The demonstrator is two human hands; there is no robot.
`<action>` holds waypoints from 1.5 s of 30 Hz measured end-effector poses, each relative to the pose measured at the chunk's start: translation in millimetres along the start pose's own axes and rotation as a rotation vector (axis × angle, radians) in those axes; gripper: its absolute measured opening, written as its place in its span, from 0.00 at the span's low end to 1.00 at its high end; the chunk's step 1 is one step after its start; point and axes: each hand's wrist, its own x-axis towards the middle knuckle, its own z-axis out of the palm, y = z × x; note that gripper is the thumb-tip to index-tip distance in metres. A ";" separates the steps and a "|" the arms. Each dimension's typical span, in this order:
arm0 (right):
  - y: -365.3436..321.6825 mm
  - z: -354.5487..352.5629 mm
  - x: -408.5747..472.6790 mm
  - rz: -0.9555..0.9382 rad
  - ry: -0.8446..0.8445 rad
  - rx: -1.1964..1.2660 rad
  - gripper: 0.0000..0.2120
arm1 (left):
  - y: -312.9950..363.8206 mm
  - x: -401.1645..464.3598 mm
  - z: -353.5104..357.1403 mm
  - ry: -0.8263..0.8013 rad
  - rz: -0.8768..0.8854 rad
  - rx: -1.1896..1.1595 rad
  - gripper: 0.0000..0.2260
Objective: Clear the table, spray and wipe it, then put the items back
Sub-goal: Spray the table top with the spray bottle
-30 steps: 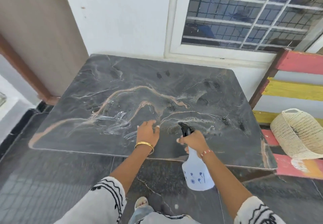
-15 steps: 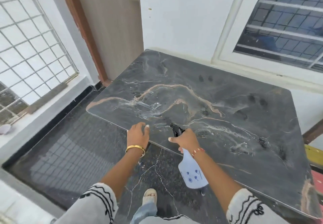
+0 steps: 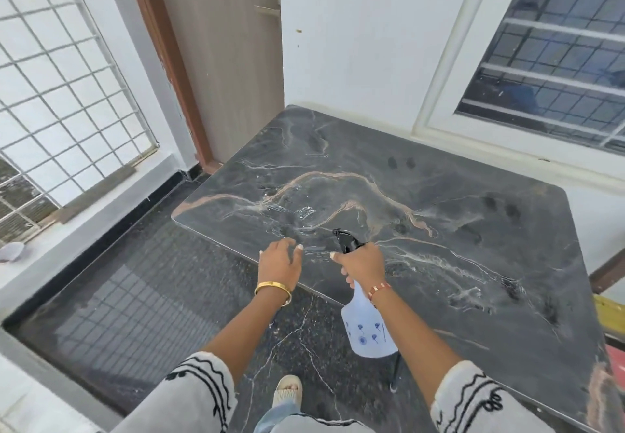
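Head view: right hand (image 3: 363, 262) fingers wrap spray bottle (image 3: 368, 326) neck; left hand (image 3: 280, 262) fingers loose.

Person seen from above, both forearms bare. Sleeves (image 3: 203, 388) white or pale grey knit with black wavy lines and curly embroidered motifs, ending near the elbows; same pattern on the right sleeve (image 3: 473, 399). Left hand (image 3: 279, 263): plain gold bangle (image 3: 272, 288) on the wrist, pale nails. Right hand (image 3: 362, 262): thin red and white beaded thread band (image 3: 379, 290) at the wrist. Light blue jeans (image 3: 280, 414) at bottom centre. One foot in a beige open-toe slipper (image 3: 287, 390), toes showing.
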 end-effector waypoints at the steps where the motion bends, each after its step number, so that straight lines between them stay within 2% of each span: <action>1: 1.5 -3.2 0.8 -0.003 0.028 0.019 0.13 | 2.6 0.1 2.8 -0.010 0.012 0.001 0.15; 15: 49.1 -93.4 -18.4 0.034 0.250 0.235 0.14 | 79.9 -25.1 86.0 -0.228 0.242 0.017 0.15; 23: 98.4 -189.8 -53.7 0.042 0.574 0.500 0.14 | 158.7 -80.6 161.6 -0.399 0.442 0.045 0.15; 37: 182.1 -319.4 -125.0 -0.030 1.019 0.561 0.13 | 271.2 -183.5 269.3 -0.678 0.734 0.030 0.15; 45: 232.3 -384.6 -140.6 -0.013 1.157 0.567 0.15 | 323.3 -219.5 333.7 -0.793 0.836 0.072 0.16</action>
